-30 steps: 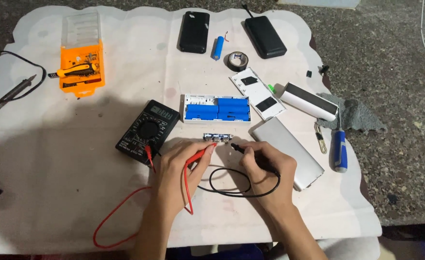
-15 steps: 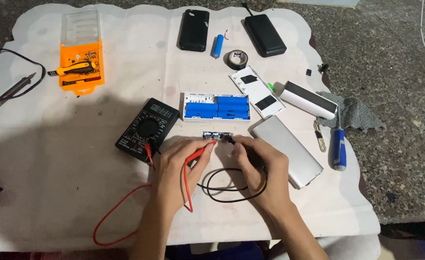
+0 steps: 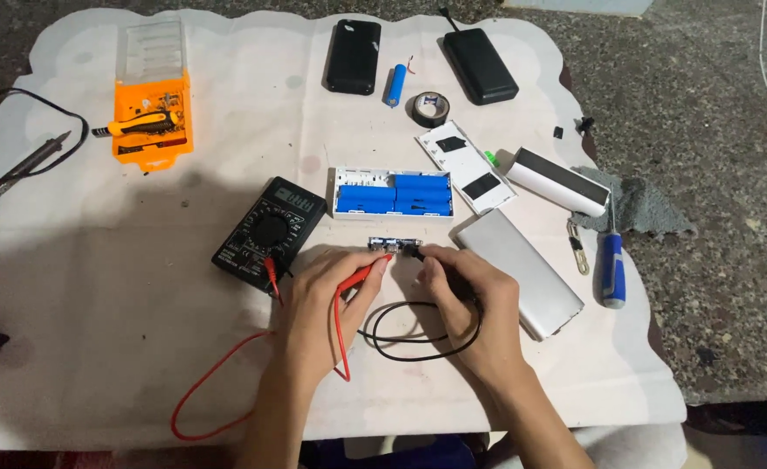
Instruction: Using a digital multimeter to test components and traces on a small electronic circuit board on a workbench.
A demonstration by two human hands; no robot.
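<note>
A small blue circuit board [image 3: 395,244] lies just in front of the white tray of blue cells [image 3: 392,193]. The red probe [image 3: 364,272], pinched in the closed left hand [image 3: 327,300], and the black probe [image 3: 412,253], gripped by the closed right hand [image 3: 470,300], are touched to it. Left of the tray, the black multimeter [image 3: 269,233] is wired in; measuring seems underway, the reading illegible.

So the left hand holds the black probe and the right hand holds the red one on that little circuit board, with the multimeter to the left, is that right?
Not quite: the probes are swapped. In the head view the left hand holds the red probe and the right hand holds the black probe. Both tips do meet the small circuit board, and the multimeter lies to the left of it.
</note>
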